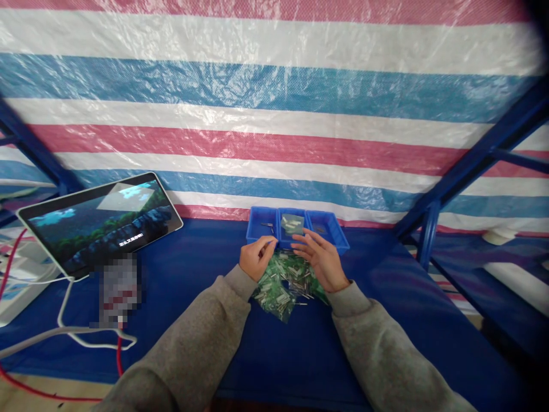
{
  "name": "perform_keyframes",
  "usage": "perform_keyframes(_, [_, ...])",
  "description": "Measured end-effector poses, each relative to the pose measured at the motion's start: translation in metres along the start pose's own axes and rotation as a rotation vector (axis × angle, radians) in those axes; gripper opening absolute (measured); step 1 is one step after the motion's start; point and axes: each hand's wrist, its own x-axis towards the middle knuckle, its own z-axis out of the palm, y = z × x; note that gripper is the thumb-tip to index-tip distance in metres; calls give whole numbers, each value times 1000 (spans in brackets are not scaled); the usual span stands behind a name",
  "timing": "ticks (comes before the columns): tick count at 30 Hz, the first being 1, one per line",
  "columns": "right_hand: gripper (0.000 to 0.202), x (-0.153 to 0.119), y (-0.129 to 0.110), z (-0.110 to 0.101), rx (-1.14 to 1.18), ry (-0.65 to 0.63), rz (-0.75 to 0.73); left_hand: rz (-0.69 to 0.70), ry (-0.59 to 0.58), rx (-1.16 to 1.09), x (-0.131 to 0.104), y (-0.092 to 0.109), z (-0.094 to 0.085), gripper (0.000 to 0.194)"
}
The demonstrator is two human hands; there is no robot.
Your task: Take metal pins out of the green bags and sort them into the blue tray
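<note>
My left hand [255, 258] is closed in a pinch at the front of the left blue bin [256, 215]; whatever its fingertips may hold is too small to make out. My right hand [325, 262] has its fingers apart, just in front of the middle bin [283, 244]. By those fingertips, a small clear bag [293, 224] with pale pieces inside shows over the middle bin. Whether the fingers touch it, I cannot tell. Between and below both hands spreads a pile of greenish plastic bags [274, 294] and loose thin metal pins [302, 280].
A few metal pins [267, 224] lie in the left bin. The right bin [338, 233] stands beside the middle one. At left, a tablet [103, 223] leans upright near white and red cables [64, 309]. Blue metal posts [429, 229] and a striped sheet [274, 137] bound the blue table [206, 246].
</note>
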Motion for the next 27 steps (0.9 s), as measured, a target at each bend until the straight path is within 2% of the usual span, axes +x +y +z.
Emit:
perform_keyframes(2, [52,1,1,-1,16,-7,-21,1,1,11,0,1,0,27])
perform_keyframes(5, [57,1,6,-3,-148,-12,-134,4,5,29,0,2,-1,27])
perform_keyframes(11, [24,-4,6,-2,-721,-57,-392,7,34,45,3,-2,-9,26])
perform_keyframes(14, [15,-7,3,1,-961,-166,-520,-1,38,54,4,-8,-15,27])
perform_keyframes(16, [13,-8,3,2,-1088,-220,-559,0,12,73,4,-12,-17,27])
perform_keyframes(20, [11,-7,9,-1,-1272,-249,-598,45,-65,137,3,-17,-17,26])
perform_keyframes(27, [15,-6,19,-3,-1364,-274,-643,95,-91,182,0,-18,-10,25])
